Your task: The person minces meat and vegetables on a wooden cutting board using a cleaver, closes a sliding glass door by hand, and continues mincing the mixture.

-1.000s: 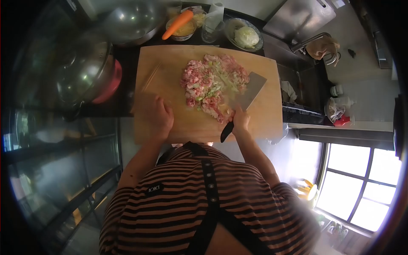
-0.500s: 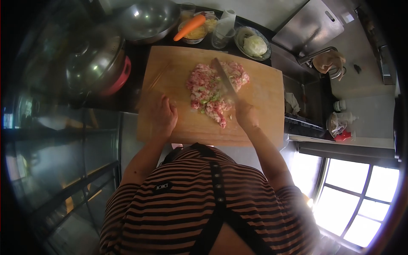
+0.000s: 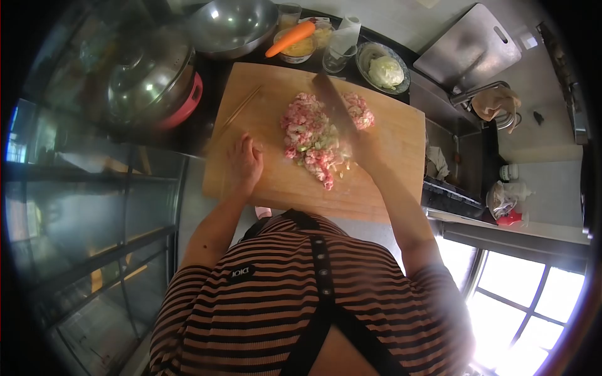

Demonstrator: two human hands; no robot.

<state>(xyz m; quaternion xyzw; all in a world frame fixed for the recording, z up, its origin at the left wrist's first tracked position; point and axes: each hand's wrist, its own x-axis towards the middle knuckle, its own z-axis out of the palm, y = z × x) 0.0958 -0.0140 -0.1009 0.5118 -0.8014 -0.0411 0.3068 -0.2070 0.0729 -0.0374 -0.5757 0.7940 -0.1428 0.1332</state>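
Note:
On the wooden board (image 3: 282, 200) lies a heap of chopped pinkish meat (image 3: 304, 122) mixed with pale green vegetable bits. My right hand (image 3: 364, 149), blurred by motion, is wrapped round the handle of a cleaver (image 3: 335, 103). Its blade crosses the right part of the meat and points away from me. My left hand (image 3: 246, 160) rests on the board left of the meat, fingers apart and holding nothing. Beyond it, a pair of chopsticks (image 3: 242, 105) lies on the board's left side.
Behind the board stand a steel bowl (image 3: 235, 31), a carrot (image 3: 290, 39) on a small bowl, a glass (image 3: 338, 59) and a plate with cabbage (image 3: 385, 71). A lidded pot (image 3: 150, 81) is at left. The sink (image 3: 461, 144) and a metal board (image 3: 470, 47) are at right.
The cleaver has swung from the board's right side to over the meat, its blade now pointing away from me. My left hand stays left of the meat. The camera view has shifted slightly.

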